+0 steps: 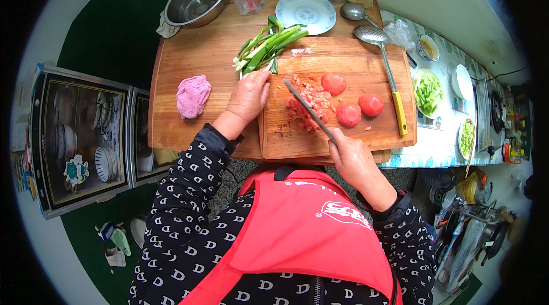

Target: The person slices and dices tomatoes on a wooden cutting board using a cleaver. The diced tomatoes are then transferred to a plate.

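My right hand (354,157) grips the handle of a kitchen knife (306,107), its blade seen nearly edge-on and slanting across a heap of chopped tomato (315,95). The heap lies on a wooden cutting board (296,144). Three larger tomato pieces sit to its right: one tomato (333,84) at the back, another (348,115) in front, a third (371,104) farther right. My left hand (250,95) rests at the board's left edge, fingers bent; whether it grips the edge is hidden. Just beyond it lies a bunch of green onions (272,47).
A pink cloth (193,96) lies left on the wooden table (171,131). Behind are a steel basin (196,0), a plate (306,12) and a ladle (354,11). A skimmer (388,62) lies over the board's right side. Farther right stand bowls of cut greens (428,92).
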`<control>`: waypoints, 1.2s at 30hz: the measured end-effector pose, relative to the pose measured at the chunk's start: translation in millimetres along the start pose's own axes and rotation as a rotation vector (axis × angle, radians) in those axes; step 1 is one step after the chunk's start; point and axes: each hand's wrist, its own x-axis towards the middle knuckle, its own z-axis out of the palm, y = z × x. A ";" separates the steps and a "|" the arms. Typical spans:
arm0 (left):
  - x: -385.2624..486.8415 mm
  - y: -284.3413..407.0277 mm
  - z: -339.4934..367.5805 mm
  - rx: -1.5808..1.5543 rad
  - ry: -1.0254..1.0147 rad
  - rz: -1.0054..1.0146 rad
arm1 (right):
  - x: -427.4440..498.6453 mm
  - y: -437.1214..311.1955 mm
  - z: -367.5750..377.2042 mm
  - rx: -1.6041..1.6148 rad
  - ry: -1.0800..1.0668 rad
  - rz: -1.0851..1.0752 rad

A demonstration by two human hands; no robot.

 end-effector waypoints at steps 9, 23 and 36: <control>24.3 28.4 -6.9 0.068 -0.097 0.071 | -24.3 7.9 -11.5 0.330 0.082 0.139; 131.3 97.7 75.2 0.177 -0.666 0.084 | -68.5 24.9 -18.3 0.638 0.284 0.293; 118.3 88.3 79.5 -0.101 -0.498 0.187 | -60.4 38.0 -11.8 0.753 0.299 0.279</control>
